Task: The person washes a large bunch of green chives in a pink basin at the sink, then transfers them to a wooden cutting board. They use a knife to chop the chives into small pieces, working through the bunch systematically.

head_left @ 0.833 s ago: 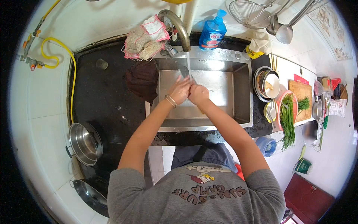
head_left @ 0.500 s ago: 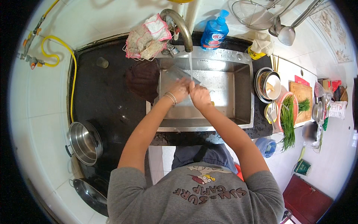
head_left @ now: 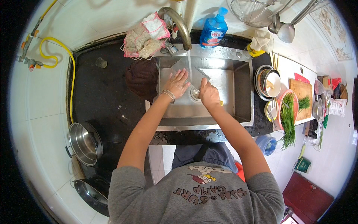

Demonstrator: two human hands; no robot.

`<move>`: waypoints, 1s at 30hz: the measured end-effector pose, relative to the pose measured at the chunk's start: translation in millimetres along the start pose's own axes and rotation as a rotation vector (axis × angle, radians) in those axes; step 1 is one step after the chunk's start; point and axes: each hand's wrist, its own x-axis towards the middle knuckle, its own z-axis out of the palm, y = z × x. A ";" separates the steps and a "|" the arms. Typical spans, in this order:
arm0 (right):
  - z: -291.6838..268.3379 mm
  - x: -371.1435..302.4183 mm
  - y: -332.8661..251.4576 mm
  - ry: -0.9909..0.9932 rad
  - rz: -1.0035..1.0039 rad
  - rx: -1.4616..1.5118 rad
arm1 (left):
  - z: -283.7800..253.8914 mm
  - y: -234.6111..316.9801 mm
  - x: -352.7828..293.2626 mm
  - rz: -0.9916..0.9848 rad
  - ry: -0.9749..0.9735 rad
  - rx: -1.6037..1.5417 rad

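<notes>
Over the steel sink (head_left: 242, 91), my right hand (head_left: 209, 94) is wrapped round the handle of a kitchen cleaver, its yellowish butt end showing below the fist. The cleaver's broad grey blade (head_left: 196, 74) points to the far left of the basin. My left hand (head_left: 177, 84), fingers stretched out flat, lies on or just over the blade; contact is hard to tell. Water runs from the curved tap (head_left: 180, 24) onto the blade between my hands. Below the blade, the round drain (head_left: 195, 93) shows.
A blue soap bottle (head_left: 214, 31) and a rack of cloths (head_left: 145, 37) stand behind the sink. A brown cloth (head_left: 142, 79) lies at its left. Stacked bowls (head_left: 273, 84), green chives (head_left: 287, 119) and a wooden board (head_left: 299, 95) are on the right. A steel pot (head_left: 82, 143) sits at the left.
My hands have moved apart. The left has flattened with its fingers spread, and the right has shifted slightly right with the cleaver, uncovering the drain.
</notes>
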 end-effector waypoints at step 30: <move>-7.4 26.6 -1.6 -0.572 0.539 1.335 | 15.8 47.5 21.2 -0.681 0.029 -1.545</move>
